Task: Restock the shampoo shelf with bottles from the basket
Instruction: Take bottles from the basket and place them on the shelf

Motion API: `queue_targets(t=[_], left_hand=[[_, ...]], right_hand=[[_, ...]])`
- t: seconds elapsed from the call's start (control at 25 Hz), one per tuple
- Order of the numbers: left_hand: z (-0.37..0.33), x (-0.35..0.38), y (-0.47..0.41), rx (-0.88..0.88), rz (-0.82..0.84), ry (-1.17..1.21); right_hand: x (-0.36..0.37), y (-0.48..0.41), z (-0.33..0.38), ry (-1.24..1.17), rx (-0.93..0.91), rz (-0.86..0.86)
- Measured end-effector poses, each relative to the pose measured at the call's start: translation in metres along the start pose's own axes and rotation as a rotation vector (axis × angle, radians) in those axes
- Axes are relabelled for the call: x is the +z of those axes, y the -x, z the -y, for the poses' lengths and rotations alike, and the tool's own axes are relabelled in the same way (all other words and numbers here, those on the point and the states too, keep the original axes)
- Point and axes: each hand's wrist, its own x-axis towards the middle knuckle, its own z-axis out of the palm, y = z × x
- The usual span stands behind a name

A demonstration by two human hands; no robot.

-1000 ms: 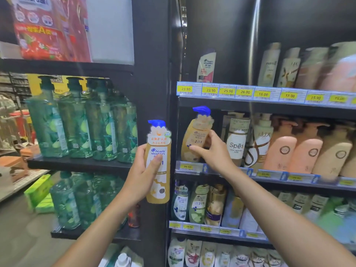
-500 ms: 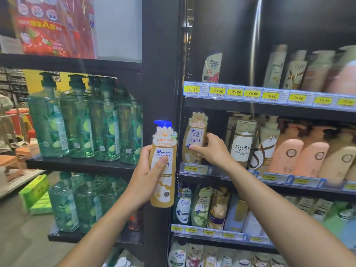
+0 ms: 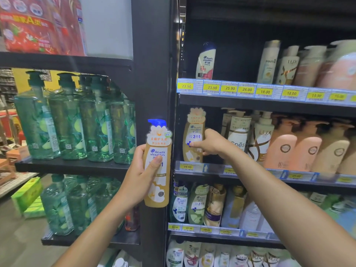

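My left hand (image 3: 138, 176) grips a golden Head & Shoulders pump bottle (image 3: 158, 145) with a blue pump, upright in front of the black shelf post. A second, matching golden bottle (image 3: 194, 128) stands upright at the left end of the middle shampoo shelf (image 3: 212, 167). My right hand (image 3: 213, 143) holds it from its right side, thumb across the label and fingers behind it. The basket is out of view.
White Spes and Lux pump bottles (image 3: 238, 135) and peach bottles (image 3: 283, 149) fill the same shelf to the right. Shelves above and below hold more shampoo. Large green pump bottles (image 3: 67, 120) stand on the left unit. The black post (image 3: 154, 74) separates the two units.
My right hand has brought the tilted golden bottle upright and set it deeper on the middle shelf's left end. My left hand keeps its bottle in about the same place.
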Motion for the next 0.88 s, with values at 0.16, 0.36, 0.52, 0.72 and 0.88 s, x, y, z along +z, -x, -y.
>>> queue_targets(t=[0.16,0.36,0.52,0.72,0.88], left_hand=[[0.0,0.0,0.0,0.0,0.002,0.005],[0.0,0.002,0.0,0.0,-0.012,0.003],[-0.001,0.004,0.001,-0.006,-0.026,-0.001],[-0.004,0.009,0.007,-0.002,-0.041,0.005],[-0.014,0.035,0.009,0.044,0.012,-0.048]], right_hand=[[0.01,-0.006,-0.003,-0.103,-0.062,0.012],[0.011,-0.01,-0.01,-0.155,-0.076,0.028],[0.009,-0.004,-0.01,-0.132,-0.086,0.027],[-0.004,0.037,-0.006,-0.058,-0.106,-0.284],[-0.022,0.092,0.01,-0.298,-0.472,-0.216]])
